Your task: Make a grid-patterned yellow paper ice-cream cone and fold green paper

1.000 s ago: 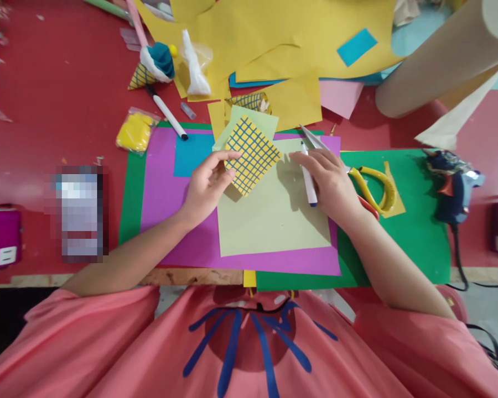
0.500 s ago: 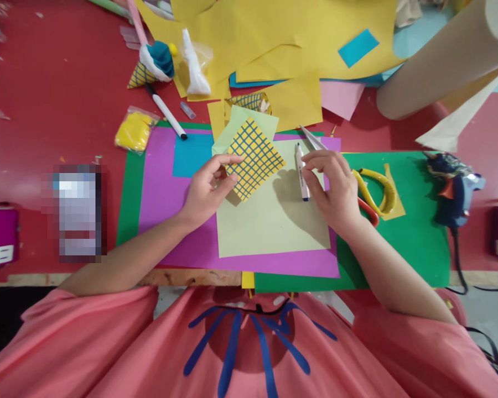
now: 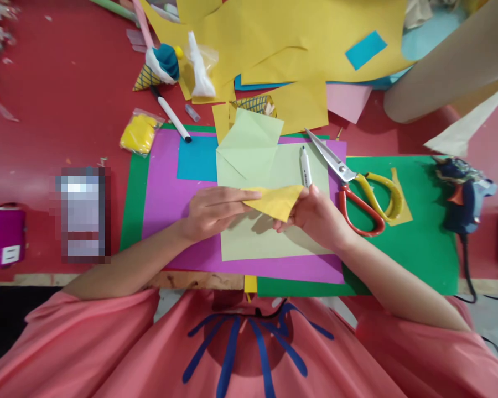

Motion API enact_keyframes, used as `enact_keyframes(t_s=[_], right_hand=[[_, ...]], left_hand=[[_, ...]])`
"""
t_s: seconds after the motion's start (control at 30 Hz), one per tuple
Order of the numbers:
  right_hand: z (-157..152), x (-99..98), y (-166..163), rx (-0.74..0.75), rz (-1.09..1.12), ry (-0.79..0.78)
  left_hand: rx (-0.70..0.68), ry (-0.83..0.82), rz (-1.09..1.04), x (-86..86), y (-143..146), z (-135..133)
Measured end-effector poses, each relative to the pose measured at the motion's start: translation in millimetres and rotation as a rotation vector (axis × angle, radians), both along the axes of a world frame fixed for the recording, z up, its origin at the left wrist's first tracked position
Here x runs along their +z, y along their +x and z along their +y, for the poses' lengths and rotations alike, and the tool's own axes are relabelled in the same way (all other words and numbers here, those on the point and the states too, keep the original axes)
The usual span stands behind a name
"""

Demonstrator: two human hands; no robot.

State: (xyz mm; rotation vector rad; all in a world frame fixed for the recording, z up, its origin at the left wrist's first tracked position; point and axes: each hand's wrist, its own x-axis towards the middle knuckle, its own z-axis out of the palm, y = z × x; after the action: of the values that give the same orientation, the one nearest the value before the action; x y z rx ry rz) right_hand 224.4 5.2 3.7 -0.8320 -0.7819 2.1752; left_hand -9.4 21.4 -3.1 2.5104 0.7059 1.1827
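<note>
Both my hands hold a small yellow paper square (image 3: 278, 200) just above the pale green sheet (image 3: 269, 237); its plain back faces me and it curls between them. My left hand (image 3: 216, 210) pinches its left edge with fingers stretched flat. My right hand (image 3: 315, 213) grips its right corner. A white marker (image 3: 305, 166) lies on the pale green sheet just beyond my right hand. Red and yellow handled scissors (image 3: 357, 188) lie to the right on the green sheet (image 3: 419, 243).
A purple sheet (image 3: 166, 199) and blue piece (image 3: 197, 159) lie under the work. Yellow paper (image 3: 282, 38), a paper cone (image 3: 160, 66), another marker (image 3: 172, 116), a yellow bag (image 3: 139, 132) lie farther back. A glue gun (image 3: 465, 193) sits right, a cardboard roll (image 3: 444, 66) upper right.
My right hand set the marker down on the pale green sheet and took hold of the yellow square. The square came toward me and turned over, its blue grid now hidden.
</note>
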Motion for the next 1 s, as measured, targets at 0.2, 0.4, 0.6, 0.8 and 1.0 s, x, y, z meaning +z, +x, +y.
enact_keyframes(t_s=[0.2, 0.4, 0.6, 0.8, 1.0], right_hand=[[0, -2.0, 4, -0.019, -0.092, -0.038], [-2, -0.9, 3, -0.086, -0.275, 0.113], [-2, 1.5, 3, -0.130, -0.389, 0.210], [-2, -2.2, 4, -0.198, -0.448, 0.380], [-3, -8.7, 8, -0.244, -0.466, 0.687]], left_hand=[[-0.079, -0.017, -0.004, -2.6, 0, 5], [-0.102, -0.264, -0.055, -10.5, 4, -1], [-0.167, -0.251, 0.007, -10.6, 5, 0], [-0.059, -0.163, 0.027, -3.5, 4, 1], [0.040, -0.215, -0.085, -4.2, 4, -1]])
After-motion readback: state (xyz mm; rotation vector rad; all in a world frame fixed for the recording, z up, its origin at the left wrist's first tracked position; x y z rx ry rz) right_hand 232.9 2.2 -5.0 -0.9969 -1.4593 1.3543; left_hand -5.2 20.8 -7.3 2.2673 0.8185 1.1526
